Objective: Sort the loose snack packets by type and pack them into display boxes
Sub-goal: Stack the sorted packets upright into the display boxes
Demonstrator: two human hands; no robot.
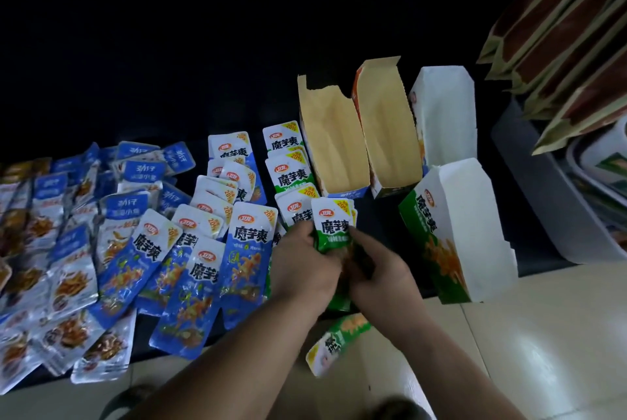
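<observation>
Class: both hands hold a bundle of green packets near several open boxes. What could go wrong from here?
1. The left hand and right hand grip the green packets only at their lower ends; the tops could fan out and spill.
2. Blue packets lie right beside the left hand, so one might get swept into the bundle.
3. The brown-lined box stands open just behind the bundle; the packets could land there instead of the green box.

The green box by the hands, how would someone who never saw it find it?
Right of the loose snack packets on the dark surface, four open cardboard boxes stand together. The green-sided, white-lined cardboard box is the nearest, by the pale floor tiles. Only it shows a broad green side printed with orange snacks; the brown-lined boxes sit behind it.
</observation>
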